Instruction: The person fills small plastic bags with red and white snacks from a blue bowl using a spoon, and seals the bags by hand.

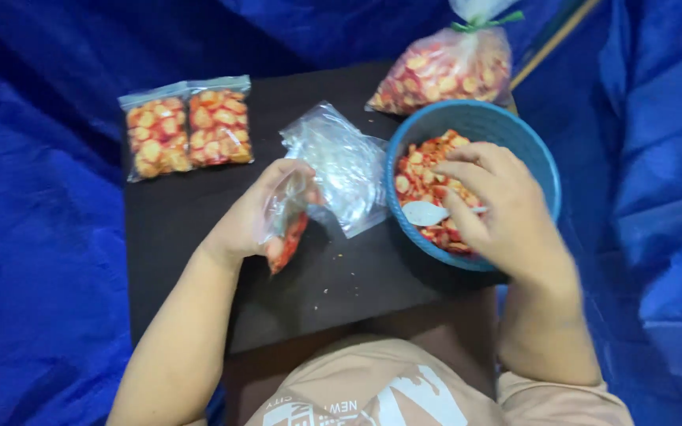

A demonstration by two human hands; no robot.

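Both hands are working beside the blue bowl [530, 150]: my right hand [499, 209] is grasping a white spoon [428, 213] inside it, my left hand [258, 217] is clutching a partly filled small bag [287, 225] just left of it.

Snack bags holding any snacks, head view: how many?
4. Two sealed small bags lie side by side at the table's far left; one large tied bag sits behind the blue bowl; the left hand holds one part-filled bag.
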